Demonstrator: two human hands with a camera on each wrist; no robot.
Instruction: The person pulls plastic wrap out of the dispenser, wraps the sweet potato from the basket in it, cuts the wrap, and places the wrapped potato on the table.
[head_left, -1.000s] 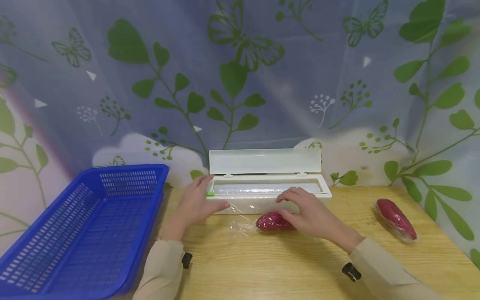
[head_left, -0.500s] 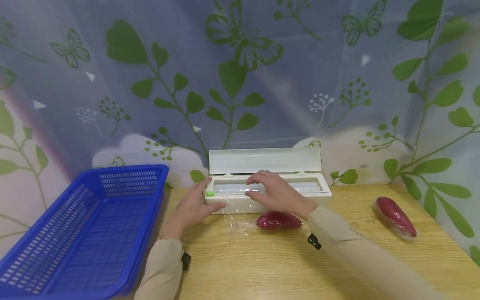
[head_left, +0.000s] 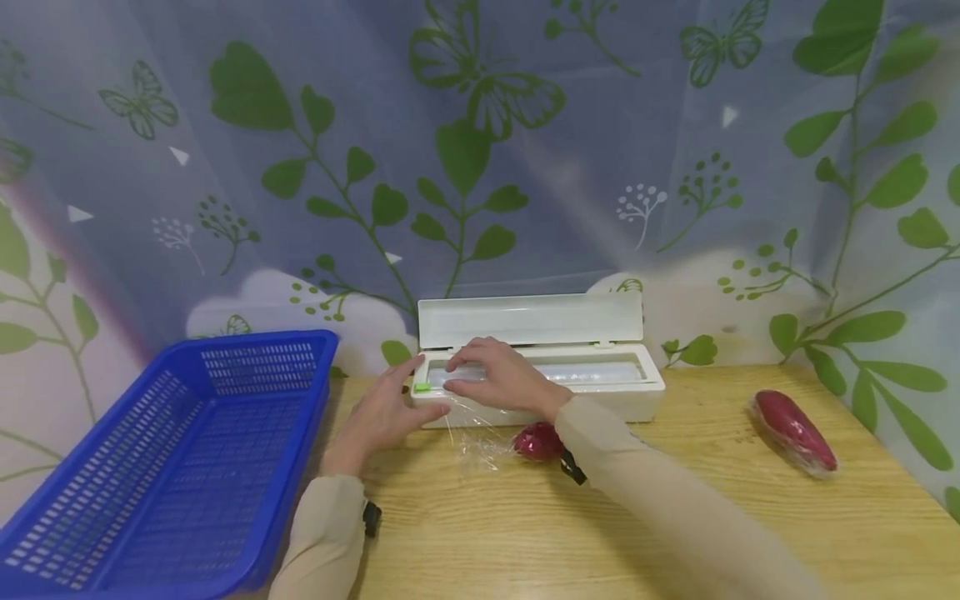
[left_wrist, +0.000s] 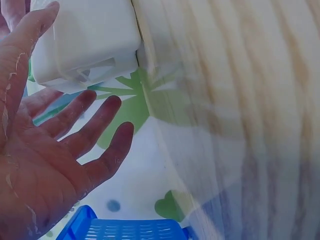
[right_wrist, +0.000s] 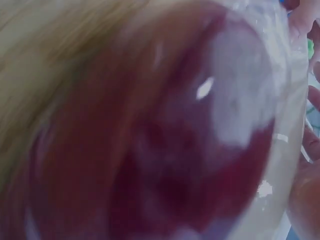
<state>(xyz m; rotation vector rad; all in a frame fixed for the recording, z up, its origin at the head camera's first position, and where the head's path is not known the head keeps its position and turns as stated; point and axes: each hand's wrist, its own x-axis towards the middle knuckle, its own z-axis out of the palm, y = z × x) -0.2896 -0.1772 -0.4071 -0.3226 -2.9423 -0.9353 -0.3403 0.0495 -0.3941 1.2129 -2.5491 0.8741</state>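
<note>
A white cling film dispenser (head_left: 600,407) stands with its lid (head_left: 530,322) raised and a film roll inside. Beside its left end is my left hand (head_left: 386,410), thumb toward the front; in the left wrist view its fingers are spread and loosely bent. My right hand (head_left: 498,379) is over the left part of the dispenser, thumb and fingers apart, near a green slider (head_left: 422,387). Clear film (head_left: 476,446) hangs down the front to a dark red, sweet-potato-like vegetable (head_left: 537,442), partly hidden by the right forearm. That vegetable fills the right wrist view, blurred.
A blue mesh basket (head_left: 296,336) stands at the left of the wooden table (head_left: 465,542). On the right lies a second dark red vegetable (head_left: 793,429) wrapped in film. A patterned cloth (head_left: 570,208) hangs behind the dispenser.
My right hand has left the vegetable and moved left and up over the dispenser, toward the green slider. My left hand has stayed by the dispenser's left end.
</note>
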